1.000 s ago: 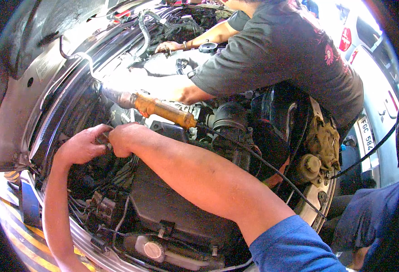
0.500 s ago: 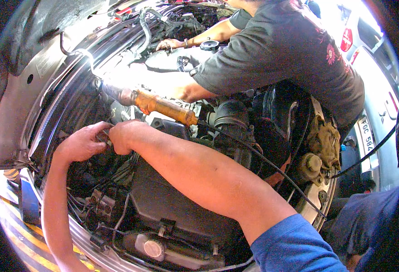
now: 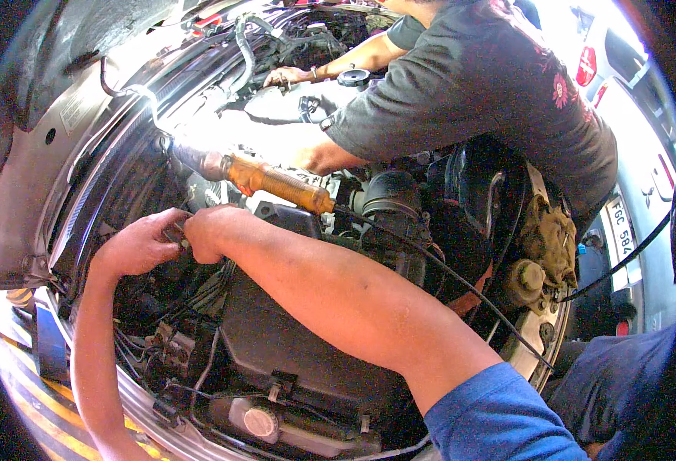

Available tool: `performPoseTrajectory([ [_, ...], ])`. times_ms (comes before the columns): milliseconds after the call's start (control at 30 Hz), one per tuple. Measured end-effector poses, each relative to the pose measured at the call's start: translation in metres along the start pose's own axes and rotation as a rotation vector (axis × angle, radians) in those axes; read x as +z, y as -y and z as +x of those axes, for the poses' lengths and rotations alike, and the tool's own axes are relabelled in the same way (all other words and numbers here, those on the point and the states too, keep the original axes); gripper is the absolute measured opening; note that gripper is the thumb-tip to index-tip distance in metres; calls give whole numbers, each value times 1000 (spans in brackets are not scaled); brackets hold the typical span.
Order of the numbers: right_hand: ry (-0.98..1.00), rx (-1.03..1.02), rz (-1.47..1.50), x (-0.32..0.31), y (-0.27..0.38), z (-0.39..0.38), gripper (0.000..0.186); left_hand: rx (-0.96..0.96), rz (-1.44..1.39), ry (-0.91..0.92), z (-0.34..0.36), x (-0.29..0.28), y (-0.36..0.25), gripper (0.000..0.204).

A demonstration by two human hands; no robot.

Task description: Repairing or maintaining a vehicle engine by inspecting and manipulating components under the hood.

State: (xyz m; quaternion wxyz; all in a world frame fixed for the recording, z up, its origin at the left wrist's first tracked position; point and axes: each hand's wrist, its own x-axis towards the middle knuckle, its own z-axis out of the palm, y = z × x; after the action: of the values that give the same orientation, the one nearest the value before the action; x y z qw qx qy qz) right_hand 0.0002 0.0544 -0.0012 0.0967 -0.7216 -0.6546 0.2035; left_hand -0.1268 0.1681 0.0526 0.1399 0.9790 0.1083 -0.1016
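Note:
Both my hands meet deep in an open engine bay, beside the bulkhead. My left hand (image 3: 142, 244) has its thumb and fingers bent around a small dark part between the hands, too hidden to name. Right against it, my right hand (image 3: 209, 233) is curled with its back toward me, its fingertips out of sight. A lit work lamp with an orange handle (image 3: 276, 183) lies just beyond my right hand, its cable running to the lower right. Under my right forearm sits a large black plastic cover (image 3: 299, 338).
Across the bay a co-worker in a dark shirt (image 3: 468, 92) leans in, both arms among the engine parts. Near me are a reservoir with a pale cap (image 3: 261, 422) and a metal block with pipes (image 3: 173, 346). A ribbed black intake hose (image 3: 390, 192) stands right of the lamp.

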Motion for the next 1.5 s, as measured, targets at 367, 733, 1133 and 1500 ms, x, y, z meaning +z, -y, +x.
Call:
performPoseTrajectory([
  [367, -1, -11, -13, 2, 0, 5, 35, -20, 29, -6, -1, 0, -3, 53],
  [733, 7, -1, -24, -1, 2, -2, 36, 0, 19, 0, -1, 0, 1, 53],
  [1133, -3, -5, -17, 1, 1, 0, 35, -31, -13, 15, -1, 0, -6, 51],
  [1500, -4, -10, -30, 3, 0, 3, 34, -25, -4, 13, 0, 1, -2, 51],
])
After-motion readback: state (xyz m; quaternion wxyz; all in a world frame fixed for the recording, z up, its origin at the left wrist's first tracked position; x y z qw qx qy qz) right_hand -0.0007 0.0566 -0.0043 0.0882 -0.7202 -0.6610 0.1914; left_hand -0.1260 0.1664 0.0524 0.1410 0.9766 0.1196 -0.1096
